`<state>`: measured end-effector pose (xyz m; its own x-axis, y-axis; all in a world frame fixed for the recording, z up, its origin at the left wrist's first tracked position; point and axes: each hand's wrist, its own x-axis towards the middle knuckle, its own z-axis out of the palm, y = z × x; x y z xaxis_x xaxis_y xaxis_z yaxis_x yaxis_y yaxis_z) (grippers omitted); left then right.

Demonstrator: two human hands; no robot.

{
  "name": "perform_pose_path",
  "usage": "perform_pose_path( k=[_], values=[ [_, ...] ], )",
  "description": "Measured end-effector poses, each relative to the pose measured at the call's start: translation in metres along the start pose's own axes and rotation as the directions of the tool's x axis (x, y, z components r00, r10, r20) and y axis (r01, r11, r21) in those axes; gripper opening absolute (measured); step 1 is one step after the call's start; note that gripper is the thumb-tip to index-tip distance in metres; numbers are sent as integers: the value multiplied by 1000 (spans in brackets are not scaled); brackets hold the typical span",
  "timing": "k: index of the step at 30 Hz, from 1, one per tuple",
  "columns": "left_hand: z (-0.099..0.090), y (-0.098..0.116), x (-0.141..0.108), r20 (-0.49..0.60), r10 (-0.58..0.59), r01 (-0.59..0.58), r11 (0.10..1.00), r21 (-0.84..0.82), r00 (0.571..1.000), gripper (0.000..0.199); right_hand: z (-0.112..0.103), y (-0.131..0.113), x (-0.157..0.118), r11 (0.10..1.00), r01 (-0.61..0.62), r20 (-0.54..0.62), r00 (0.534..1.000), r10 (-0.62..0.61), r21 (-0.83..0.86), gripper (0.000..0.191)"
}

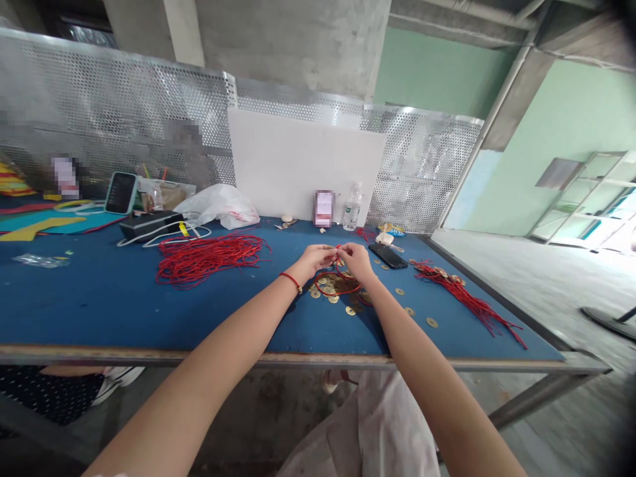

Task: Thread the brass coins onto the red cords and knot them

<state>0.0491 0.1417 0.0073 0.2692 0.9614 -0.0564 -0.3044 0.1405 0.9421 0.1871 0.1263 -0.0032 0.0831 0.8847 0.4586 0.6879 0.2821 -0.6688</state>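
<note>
Both hands meet over the middle of the blue table. My left hand (317, 257) pinches a red cord (318, 286), and a red bracelet with a small bead circles that wrist. Close against it, my right hand (356, 259) is also closed on the cord at the fingertips. The cord's loop hangs down from between the hands. Below lies a scattered heap of brass-coloured coins with holes (332, 298). Whether a coin sits between the fingertips I cannot make out.
A bundle of red cords (213, 258) lies left; finished-looking cords with coins (467, 298) lie right. A black phone (388, 256) rests beside my right hand. Behind stand a plastic bottle (352, 209), a propped phone (324, 209), a white bag (218, 204) and a black box (150, 226).
</note>
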Motion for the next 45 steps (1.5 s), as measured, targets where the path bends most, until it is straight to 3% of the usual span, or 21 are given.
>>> perform_pose_path(
  k=[5, 12, 20, 25, 30, 35, 39, 41, 45],
  values=[
    [-1, -2, 4, 3, -34, 34, 999, -20, 999, 10, -8, -13, -10, 977, -7, -16, 1000, 4, -215, 16],
    [2, -2, 4, -20, -7, 6, 998, -56, 1000, 13, -8, -14, -9, 979, -15, -33, 999, 8, -206, 17],
    [-1, -2, 8, -74, 8, -22, 981, -195, 997, 11, -6, -16, -11, 975, 127, -99, 984, -147, -183, 17],
    [0, -5, 9, -25, -36, 29, 971, -237, 999, 13, -4, -16, -11, 939, 230, -32, 969, -246, -256, 14],
    [0, -7, 9, -26, -68, 62, 979, -192, 997, 10, -3, -15, -12, 921, 234, 23, 971, -238, -311, 10],
    [2, -1, 4, -25, -61, 54, 976, -210, 998, 12, -5, -18, -13, 960, 206, -4, 978, -211, -188, 22],
    [2, 2, 0, -10, -71, 67, 977, -203, 997, 13, -4, -16, -10, 996, 44, -64, 997, -49, -73, 31],
    [3, 2, -1, 13, -44, 46, 984, -170, 999, 13, -3, -12, -8, 991, -73, 15, 997, 72, 114, 32],
    [6, -1, -2, 26, 31, -30, 998, -46, 999, 12, -1, -6, -7, 828, -287, 223, 954, 201, 481, 23]
  ],
)
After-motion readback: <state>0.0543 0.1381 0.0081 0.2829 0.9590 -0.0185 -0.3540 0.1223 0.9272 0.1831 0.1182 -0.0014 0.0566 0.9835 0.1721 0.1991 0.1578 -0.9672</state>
